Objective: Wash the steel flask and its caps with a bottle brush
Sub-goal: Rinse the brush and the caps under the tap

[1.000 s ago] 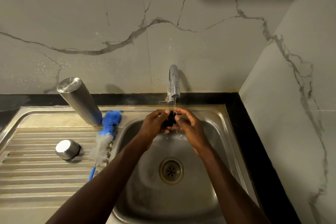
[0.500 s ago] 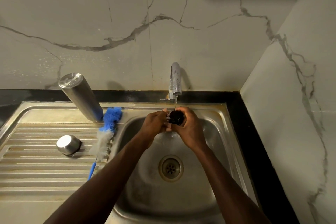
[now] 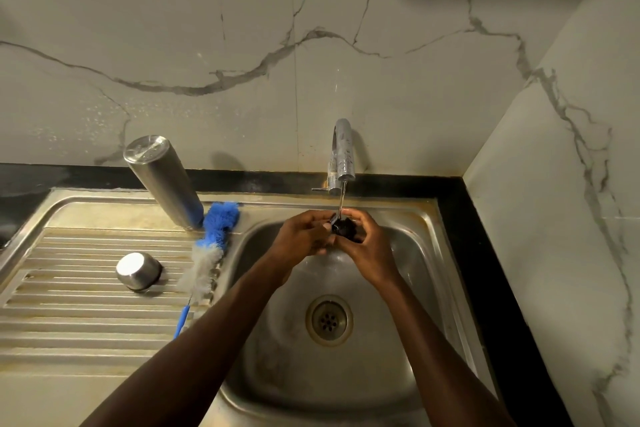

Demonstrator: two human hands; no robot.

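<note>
While tap [image 3: 342, 152] runs, left hand [image 3: 300, 236] and right hand [image 3: 369, 246] each grip black cap [image 3: 343, 227] — fingers curled round it.

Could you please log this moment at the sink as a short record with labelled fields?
tap: running, thin stream falls onto the black cap
black cap: held under the stream, over the sink basin
left hand: grips the cap's left side
right hand: grips the cap from the right
steel flask: stands upside down on the drainboard
steel cap: lies on the drainboard ribs
bottle brush: lies unused beside the flask
</note>
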